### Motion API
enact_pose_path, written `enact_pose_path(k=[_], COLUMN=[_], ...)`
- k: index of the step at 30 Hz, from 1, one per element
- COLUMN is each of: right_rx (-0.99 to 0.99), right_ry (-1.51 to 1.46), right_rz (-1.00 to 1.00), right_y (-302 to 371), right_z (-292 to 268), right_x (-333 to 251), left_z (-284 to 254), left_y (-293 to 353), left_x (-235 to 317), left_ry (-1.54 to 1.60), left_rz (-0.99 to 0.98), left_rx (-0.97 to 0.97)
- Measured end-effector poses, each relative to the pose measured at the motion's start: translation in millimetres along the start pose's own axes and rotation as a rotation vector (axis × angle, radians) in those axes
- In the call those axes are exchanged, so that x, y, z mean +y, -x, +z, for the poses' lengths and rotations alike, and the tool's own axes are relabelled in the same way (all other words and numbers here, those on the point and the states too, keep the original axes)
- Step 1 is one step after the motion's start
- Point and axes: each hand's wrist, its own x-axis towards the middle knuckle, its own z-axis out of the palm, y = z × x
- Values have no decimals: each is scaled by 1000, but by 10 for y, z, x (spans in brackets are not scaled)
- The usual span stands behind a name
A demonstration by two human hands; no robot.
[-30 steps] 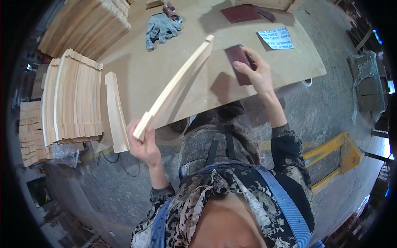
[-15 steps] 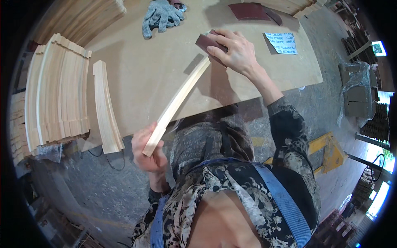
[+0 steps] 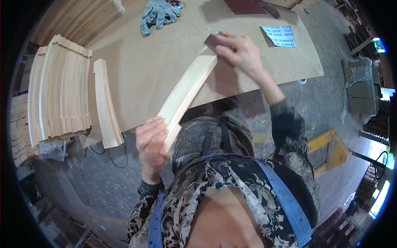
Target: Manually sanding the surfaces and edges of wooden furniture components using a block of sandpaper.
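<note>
My left hand [image 3: 152,140] is closed round the near end of a pale, slightly curved wooden slat [image 3: 188,89], which slants up and away to the right over the table edge. At the slat's far end, my right hand [image 3: 242,53] grips a folded piece of dark red sandpaper [image 3: 216,43] and holds it against the wood. That hand is a little smeared by motion, and its fingers cover part of the sandpaper. Another curved wooden slat [image 3: 108,105] lies alone on the table to the left.
A stack of similar slats [image 3: 62,89] stands at the left of the brown table [image 3: 136,78], with more wood [image 3: 82,16] behind. Grey gloves [image 3: 159,16], dark red sandpaper sheets [image 3: 247,6] and a sheet with blue print [image 3: 279,36] lie farther back. A yellow metal frame [image 3: 331,151] stands on the floor.
The held slat has rolled so its broad face shows, and my left hand's fingers now wrap over it. My right hand and the sandpaper have shifted slightly right, staying at the far end.
</note>
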Motion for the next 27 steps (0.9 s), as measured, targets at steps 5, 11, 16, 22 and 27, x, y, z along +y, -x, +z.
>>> enact_pose_path(k=[5,11,16,22,27], right_rx=[281,284,274,268,111], right_ry=[-117,-430,-80,-104,-355], right_rz=[113,-218,-18,-87,-206], right_y=[118,428,-43,27,311], right_z=[186,-18,398,284,-17], right_x=[-446,-1618,-610,-1154,-1740], left_z=[-9,8,119,15,25], left_y=[-128,-20,-38,116,58], left_x=[11,67,75,-75,-26], left_ry=[-115,-203,-8,-109,-214], left_rz=[-74,-399,-641,-599,-491], left_rx=[84,259,395,322,274])
